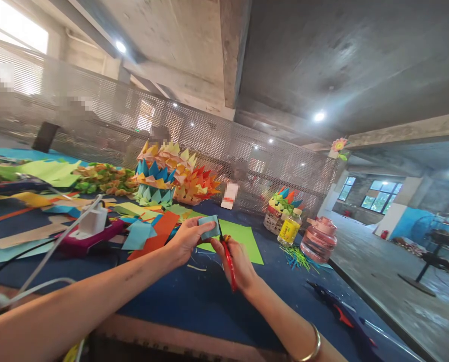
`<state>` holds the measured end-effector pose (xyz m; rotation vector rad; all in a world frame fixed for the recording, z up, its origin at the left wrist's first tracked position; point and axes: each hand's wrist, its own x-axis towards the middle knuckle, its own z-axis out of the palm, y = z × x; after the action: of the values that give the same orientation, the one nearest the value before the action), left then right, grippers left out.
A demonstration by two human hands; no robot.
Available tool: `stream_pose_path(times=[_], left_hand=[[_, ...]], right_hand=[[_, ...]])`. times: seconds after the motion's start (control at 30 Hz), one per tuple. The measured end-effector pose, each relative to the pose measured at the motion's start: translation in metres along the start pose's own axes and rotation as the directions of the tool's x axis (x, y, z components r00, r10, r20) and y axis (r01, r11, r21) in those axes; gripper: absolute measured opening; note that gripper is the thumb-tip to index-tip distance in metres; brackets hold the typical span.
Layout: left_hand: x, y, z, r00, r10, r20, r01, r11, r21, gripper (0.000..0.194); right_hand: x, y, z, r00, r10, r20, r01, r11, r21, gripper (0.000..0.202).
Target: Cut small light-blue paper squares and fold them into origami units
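My left hand [186, 241] pinches a small piece of light blue paper [208, 226] over the blue tabletop. Scissors with red handles [230, 266] are in my right hand [237, 261], and their dark blade stands at the right edge of that paper. Behind both hands lies a bright green sheet [247, 241]. An orange-red sheet [160, 234] and a light blue piece [139, 234] rest left of my left hand.
Folded paper crowns [154, 178] stand at the back. A magenta power strip [92, 239] with cables is at left. To the right are a yellow-labelled bottle [290, 227], a pink jug [319, 240], green strips [297, 258] and a dark glue gun [341, 311].
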<state>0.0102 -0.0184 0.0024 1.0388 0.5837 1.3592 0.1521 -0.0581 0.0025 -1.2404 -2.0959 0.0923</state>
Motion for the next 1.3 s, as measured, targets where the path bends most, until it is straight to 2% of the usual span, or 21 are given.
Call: stream_pose_path(times=[0.37,0.63,0.83,1.3], left_hand=[[0.000,-0.001,0.000,0.999,-0.033,-0.020,0.032,0.999,-0.026,0.032],[-0.001,-0.001,0.000,0.997,-0.058,-0.048,0.057,0.998,-0.041,0.028],[-0.008,0.003,0.009,0.994,-0.106,0.010,0.107,0.992,-0.067,0.025],[-0.011,0.004,0.010,0.989,-0.145,-0.024,0.143,0.987,-0.072,0.024]], right_hand=[[-0.001,-0.001,0.002,1.000,-0.022,0.005,0.022,0.999,0.034,0.038],[0.000,0.000,0.001,1.000,-0.018,-0.015,0.017,0.999,-0.036,0.036],[-0.001,0.002,-0.001,0.999,-0.028,-0.032,0.027,0.999,-0.028,0.035],[-0.001,0.002,-0.001,0.999,-0.047,-0.005,0.046,0.999,-0.020,0.036]])
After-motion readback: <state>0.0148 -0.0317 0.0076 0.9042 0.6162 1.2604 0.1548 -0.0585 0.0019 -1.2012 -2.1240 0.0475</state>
